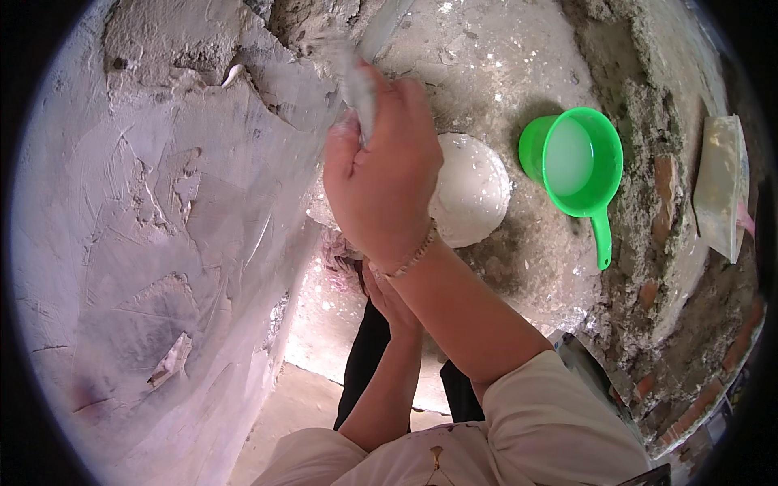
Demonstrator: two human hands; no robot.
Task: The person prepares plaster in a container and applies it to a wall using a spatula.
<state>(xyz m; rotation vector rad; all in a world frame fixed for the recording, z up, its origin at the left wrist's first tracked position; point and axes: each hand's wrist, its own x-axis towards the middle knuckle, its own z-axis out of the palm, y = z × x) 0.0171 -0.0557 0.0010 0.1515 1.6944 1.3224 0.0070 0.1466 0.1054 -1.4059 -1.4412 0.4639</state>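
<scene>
My right hand (385, 166) is closed round a pale grey scraper (362, 97), held up against the plastered wall; motion blurs it, and its exact shape is hard to make out. My left hand (387, 298) is lower down, partly behind my right forearm, so most of its fingers are hidden. Beside it hangs a bundle of pinkish strands (336, 251); whether the hand holds it I cannot tell. Just right of my right hand is a white round bowl (478, 190) with plaster flecks, partly covered by the hand. Rough, smeared plaster (162, 219) fills the left side.
A green dipper (601, 146) with milky liquid stands on the speckled ledge to the right, handle toward me. Farther right, a whitish flat board (720, 186) leans by crumbly masonry with exposed brick (664, 190). Pale floor (296, 409) shows below.
</scene>
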